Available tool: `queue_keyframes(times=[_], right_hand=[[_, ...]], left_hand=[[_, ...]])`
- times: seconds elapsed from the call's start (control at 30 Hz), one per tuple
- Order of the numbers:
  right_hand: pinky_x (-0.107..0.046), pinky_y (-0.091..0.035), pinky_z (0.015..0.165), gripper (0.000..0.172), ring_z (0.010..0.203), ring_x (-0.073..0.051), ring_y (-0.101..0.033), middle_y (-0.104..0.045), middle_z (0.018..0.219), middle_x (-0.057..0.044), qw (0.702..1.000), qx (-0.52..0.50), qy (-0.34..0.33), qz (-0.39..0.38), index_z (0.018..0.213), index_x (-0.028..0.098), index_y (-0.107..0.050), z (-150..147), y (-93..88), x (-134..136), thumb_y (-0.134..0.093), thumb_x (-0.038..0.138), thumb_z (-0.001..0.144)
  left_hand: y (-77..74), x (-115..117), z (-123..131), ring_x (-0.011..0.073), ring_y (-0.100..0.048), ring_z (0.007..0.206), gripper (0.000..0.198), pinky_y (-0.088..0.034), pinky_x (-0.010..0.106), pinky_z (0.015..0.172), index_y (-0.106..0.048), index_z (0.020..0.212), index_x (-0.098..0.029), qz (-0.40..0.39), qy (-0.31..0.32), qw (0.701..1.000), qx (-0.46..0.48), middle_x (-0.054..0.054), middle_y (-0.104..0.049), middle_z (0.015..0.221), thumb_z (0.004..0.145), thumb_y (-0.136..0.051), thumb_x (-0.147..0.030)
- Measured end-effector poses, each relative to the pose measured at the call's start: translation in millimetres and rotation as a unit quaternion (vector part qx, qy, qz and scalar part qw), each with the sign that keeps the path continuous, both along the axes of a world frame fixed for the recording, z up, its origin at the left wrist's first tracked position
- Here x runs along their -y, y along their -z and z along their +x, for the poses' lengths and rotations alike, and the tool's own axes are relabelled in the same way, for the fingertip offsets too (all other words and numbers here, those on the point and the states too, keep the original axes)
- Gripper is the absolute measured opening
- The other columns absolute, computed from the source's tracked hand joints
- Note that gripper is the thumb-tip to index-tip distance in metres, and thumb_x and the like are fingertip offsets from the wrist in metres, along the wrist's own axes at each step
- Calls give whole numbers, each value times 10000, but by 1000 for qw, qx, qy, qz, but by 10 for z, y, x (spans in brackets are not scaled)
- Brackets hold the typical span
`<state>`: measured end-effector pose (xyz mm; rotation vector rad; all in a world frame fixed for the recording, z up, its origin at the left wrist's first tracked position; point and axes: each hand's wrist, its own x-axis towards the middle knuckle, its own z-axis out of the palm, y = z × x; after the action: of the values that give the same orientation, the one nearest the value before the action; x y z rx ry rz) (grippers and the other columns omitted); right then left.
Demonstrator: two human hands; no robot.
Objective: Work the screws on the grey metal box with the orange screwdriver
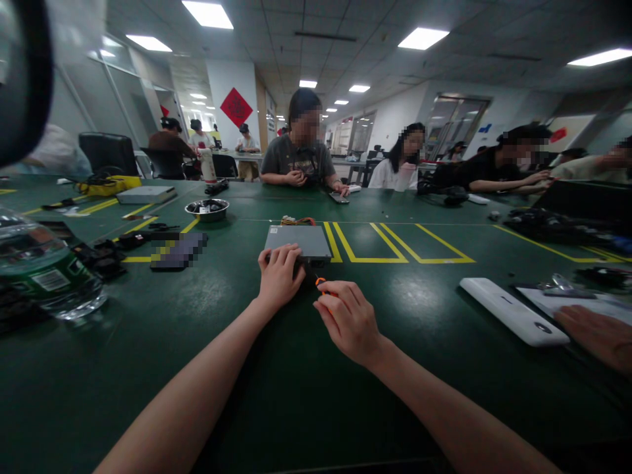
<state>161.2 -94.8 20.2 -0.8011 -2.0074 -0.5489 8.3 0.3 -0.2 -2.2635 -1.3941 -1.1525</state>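
Note:
A flat grey metal power supply unit (pixel 309 240) lies on the green table in front of me, with coloured wires (pixel 299 221) at its far side. My left hand (pixel 280 275) grips its near left edge, fingers curled over the top; the thumb side is partly hidden. Just right of it, my right hand (pixel 349 319) is closed around a screwdriver (pixel 320 282) with an orange and black handle. Its thin shaft points toward the unit's near edge; whether the tip touches a screw I cannot tell.
At the left stand a large water bottle (pixel 47 270), a dark phone (pixel 180 251) and a metal bowl (pixel 207 209) of small parts. A long white device (pixel 513 311) lies right, beside another person's hand (pixel 597 336). Several people sit around the table.

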Motion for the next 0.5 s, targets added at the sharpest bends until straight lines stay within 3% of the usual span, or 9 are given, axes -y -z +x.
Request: queue_keyframes(times=[0.13,0.37,0.5], right_hand=[[-321,-504,797,307,1027,-181,-501,-497,1067,-137,999,-31,-17,-16,1065,147,-399,11,45,-12,-461,49,780],[-366,-497,759,142,913,-193,-528,-545,946,-79,999,-18,38,-23,923,198,-476,23,14,3,-518,163,793],[-335,-517,760,301,963,-184,-523,-516,1017,-106,999,-34,10,-1,1078,182,-406,1,33,-2,-458,85,799]], left_hand=[[-5,6,4,215,-445,1146,272,-186,436,993,-491,1082,-250,2,-1,1000,1,46,-551,1213,811,-470,-262],[0,-3,12,233,-444,1142,286,-194,448,984,-503,1092,-255,-5,-3,1000,5,61,-550,1212,807,-479,-261],[-5,2,9,226,-441,1149,277,-195,442,987,-498,1083,-255,-4,-4,1000,2,54,-551,1213,807,-479,-258]])
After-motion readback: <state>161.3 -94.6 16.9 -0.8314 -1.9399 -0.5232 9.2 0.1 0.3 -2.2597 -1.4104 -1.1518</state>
